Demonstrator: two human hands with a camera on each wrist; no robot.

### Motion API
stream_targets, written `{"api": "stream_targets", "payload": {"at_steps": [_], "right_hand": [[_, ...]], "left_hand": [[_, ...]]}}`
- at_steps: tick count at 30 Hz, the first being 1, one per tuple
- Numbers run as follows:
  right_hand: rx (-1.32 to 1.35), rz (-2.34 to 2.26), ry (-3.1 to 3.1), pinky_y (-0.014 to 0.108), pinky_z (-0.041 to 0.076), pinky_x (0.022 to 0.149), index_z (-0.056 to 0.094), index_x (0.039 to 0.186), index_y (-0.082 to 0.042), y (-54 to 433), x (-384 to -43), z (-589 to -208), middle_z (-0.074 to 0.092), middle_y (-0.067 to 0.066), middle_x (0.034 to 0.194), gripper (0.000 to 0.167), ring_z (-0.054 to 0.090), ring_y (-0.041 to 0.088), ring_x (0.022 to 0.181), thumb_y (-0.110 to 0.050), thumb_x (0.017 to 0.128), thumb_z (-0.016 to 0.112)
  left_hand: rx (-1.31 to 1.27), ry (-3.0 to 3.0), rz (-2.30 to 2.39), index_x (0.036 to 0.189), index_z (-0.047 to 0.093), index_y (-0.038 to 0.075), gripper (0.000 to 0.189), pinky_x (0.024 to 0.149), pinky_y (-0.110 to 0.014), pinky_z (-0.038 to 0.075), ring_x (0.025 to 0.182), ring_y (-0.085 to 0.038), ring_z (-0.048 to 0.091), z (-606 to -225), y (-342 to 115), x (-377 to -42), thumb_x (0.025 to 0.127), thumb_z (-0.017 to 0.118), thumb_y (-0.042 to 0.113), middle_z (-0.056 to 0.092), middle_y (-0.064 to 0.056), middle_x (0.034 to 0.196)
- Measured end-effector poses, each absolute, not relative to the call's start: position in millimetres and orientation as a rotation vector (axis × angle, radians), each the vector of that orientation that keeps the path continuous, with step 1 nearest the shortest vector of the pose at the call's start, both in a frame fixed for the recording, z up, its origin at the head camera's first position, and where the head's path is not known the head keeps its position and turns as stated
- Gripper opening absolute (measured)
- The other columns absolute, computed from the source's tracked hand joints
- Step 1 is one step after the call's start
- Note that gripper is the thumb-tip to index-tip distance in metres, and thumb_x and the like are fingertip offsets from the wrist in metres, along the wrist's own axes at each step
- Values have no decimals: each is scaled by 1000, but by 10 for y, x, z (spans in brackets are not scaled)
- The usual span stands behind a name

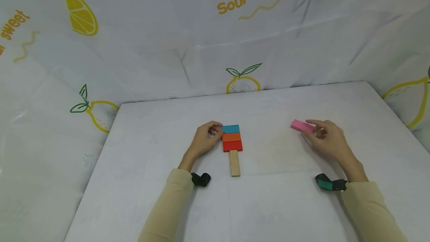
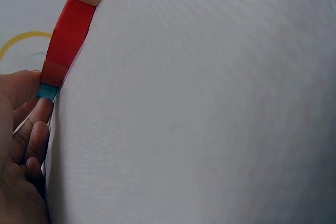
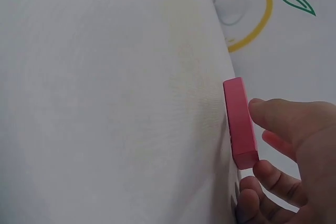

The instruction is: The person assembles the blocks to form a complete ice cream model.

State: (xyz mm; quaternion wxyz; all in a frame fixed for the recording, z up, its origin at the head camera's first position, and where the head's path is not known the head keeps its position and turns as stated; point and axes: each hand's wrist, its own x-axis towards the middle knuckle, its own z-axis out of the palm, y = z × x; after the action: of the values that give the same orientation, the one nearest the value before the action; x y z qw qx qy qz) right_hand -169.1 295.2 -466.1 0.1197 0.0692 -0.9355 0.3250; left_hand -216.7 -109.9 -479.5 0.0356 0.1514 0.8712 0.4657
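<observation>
Near the middle of the table, a blue block [image 1: 230, 129], an orange block [image 1: 231, 137] and a red block [image 1: 232, 146] lie against one another in a stack-like row. A plain wooden block [image 1: 234, 163] extends from the red one toward the person. The left hand [image 1: 205, 137] pinches the left end of the blue block between thumb and finger; its other fingers are curled. To the right, the right hand [image 1: 327, 137] grips a pink block [image 1: 302, 126] by its near end, tilted in the head view. Whether the pink block touches the table cannot be told.
A white cloth covers the table [image 1: 268, 204]. Behind it hangs a white backdrop [image 1: 151, 55] printed with lemons and lettering. A dark wrist device [image 1: 201, 179] sits at the left cuff, another dark and green device [image 1: 330, 183] at the right cuff.
</observation>
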Motion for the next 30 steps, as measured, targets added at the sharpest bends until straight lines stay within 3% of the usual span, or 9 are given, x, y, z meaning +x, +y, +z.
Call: {"api": "stream_targets", "payload": {"at_steps": [13,30], "right_hand": [[136,914,-2817,18,40,60,69,122,5,2918,-1696,-4664,62,21,95,35,55,15,76,-14,92,74],[148,911,-2818,20,40,60,69,123,5,2841,-1718,-4656,63,22,95,37,55,25,78,-18,95,72]], "left_hand": [[488,2664,1441,121,70,4,26,82,-22,47,88,-15,59,-4808,-1112,-2179,98,67,17,72,-11,104],[472,2674,1427,121,69,5,26,81,-22,47,89,-15,59,-4816,-1114,-2174,98,68,18,72,-10,102]]}}
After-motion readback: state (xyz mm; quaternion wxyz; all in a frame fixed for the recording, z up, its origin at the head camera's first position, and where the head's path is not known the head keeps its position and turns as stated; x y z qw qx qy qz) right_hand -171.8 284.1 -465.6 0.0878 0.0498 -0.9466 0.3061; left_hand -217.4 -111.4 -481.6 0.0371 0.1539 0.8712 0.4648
